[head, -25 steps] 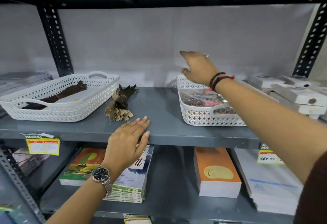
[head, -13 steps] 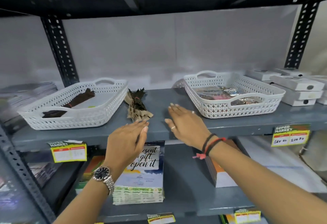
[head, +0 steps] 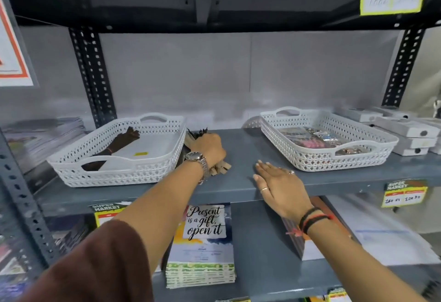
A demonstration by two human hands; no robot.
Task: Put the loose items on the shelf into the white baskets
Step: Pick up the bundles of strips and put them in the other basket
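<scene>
On the grey shelf (head: 241, 151) a loose bundle of brown and tan zippers (head: 220, 167) lies just right of the left white basket (head: 114, 175). My left hand (head: 210, 150), with a watch on the wrist, is closed over this bundle and hides most of it. Inside the left basket lies another dark brown zipper bundle (head: 119, 143). My right hand (head: 279, 183) rests flat on the shelf's front edge, fingers apart, holding nothing. The right white basket (head: 334, 163) holds several small packets (head: 307, 135).
White boxes (head: 405, 134) are stacked at the shelf's far right. Stacked papers (head: 43, 134) lie at the far left. Black perforated posts (head: 95, 79) stand behind the baskets. The lower shelf holds notebooks (head: 202, 242) and paper stacks. Yellow price tags (head: 403, 193) hang on shelf edges.
My left hand moved forward from the shelf's front edge and closed on the zipper bundle. My right hand shifted right along the front edge and stays flat.
</scene>
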